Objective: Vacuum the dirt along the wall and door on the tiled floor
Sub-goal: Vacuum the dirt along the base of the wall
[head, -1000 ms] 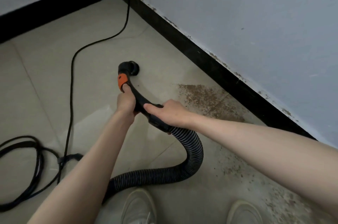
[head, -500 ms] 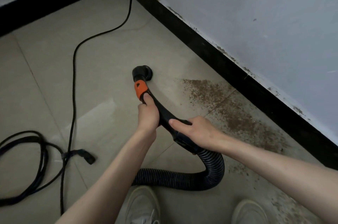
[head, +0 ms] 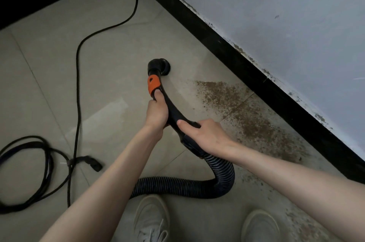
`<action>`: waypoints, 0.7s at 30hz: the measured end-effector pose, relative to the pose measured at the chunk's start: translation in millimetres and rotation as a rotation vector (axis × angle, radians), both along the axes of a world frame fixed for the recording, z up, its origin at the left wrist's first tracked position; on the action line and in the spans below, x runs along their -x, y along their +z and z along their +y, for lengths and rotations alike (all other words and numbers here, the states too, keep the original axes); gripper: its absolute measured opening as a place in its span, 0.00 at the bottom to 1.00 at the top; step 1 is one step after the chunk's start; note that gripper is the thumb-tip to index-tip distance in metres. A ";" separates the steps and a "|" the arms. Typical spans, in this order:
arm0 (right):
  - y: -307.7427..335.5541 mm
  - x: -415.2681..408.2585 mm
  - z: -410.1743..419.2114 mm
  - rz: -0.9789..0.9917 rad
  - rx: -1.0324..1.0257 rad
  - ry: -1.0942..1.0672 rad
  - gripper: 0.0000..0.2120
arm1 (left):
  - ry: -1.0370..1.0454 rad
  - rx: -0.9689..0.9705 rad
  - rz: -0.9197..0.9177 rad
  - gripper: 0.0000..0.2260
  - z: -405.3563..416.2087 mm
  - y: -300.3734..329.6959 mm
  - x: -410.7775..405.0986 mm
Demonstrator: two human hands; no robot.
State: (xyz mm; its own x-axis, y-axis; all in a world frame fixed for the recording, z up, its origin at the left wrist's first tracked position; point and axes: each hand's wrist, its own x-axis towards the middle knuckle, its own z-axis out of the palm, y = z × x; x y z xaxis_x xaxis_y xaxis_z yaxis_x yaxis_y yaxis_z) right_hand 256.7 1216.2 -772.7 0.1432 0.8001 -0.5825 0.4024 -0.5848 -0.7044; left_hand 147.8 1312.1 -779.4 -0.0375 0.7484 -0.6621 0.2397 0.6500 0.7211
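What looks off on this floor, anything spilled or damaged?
Brown dirt is spilled across the tiles beside the black baseboard, to the right of the vacuum nozzle. The wall paint above the baseboard is chipped and stained. A loose power cord trails over the floor.

Black curved vacuum wand (head: 173, 112), nozzle on tile; brown dirt (head: 245, 115) beside wall baseboard.

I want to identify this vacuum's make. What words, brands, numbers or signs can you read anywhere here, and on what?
No text can be read anywhere.
Orange collar on the vacuum handle: a small dark mark, too blurred to tell.
Hose, power cord, shoes and wall: no lettering visible.
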 end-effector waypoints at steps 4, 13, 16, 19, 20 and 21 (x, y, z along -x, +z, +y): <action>2.5 1.3 -8.1 0.047 0.022 -0.013 0.30 | -0.011 0.030 0.055 0.23 -6.1 7.8 -3.6; 6.1 -10.7 -31.5 0.101 0.027 -0.121 0.30 | -0.087 0.061 0.203 0.25 -18.3 13.6 -24.1; -0.6 -16.4 -33.4 0.122 0.020 -0.128 0.28 | -0.107 0.024 0.208 0.24 -19.8 6.8 -28.7; -4.8 -20.5 -26.9 0.164 0.022 -0.156 0.29 | -0.132 0.012 0.186 0.24 -12.4 6.4 -32.9; -3.0 -19.8 -24.8 0.168 0.035 -0.156 0.31 | -0.129 0.015 0.175 0.24 -10.2 7.1 -33.1; -0.5 -19.0 -24.0 0.165 0.042 -0.156 0.31 | -0.129 0.019 0.163 0.24 -9.6 9.0 -33.5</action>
